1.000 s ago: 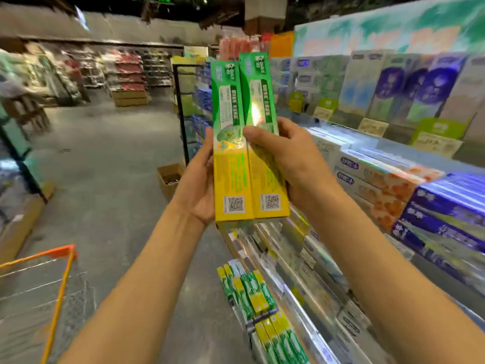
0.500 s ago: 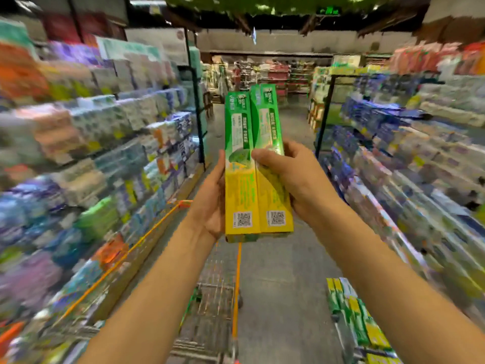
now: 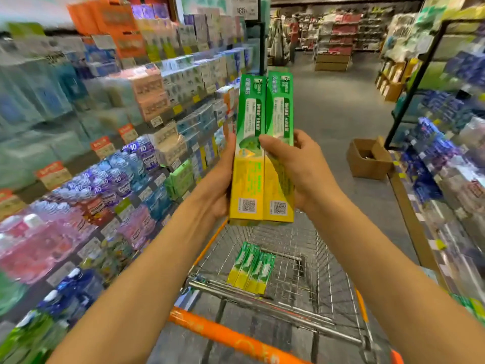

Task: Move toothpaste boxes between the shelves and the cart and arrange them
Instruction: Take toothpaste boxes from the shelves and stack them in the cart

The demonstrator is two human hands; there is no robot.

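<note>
1. Stocked shelves (image 3: 110, 132) line the aisle on both sides of me, blurred.
2. Both my hands grip two toothpaste boxes (image 3: 263, 151) upright, side by side: left hand (image 3: 219, 187) cupping the left edge, right hand (image 3: 299, 166) wrapped round the right.
3. Directly below, more boxes (image 3: 252, 269) lie flat in the cart (image 3: 301, 258).
</note>
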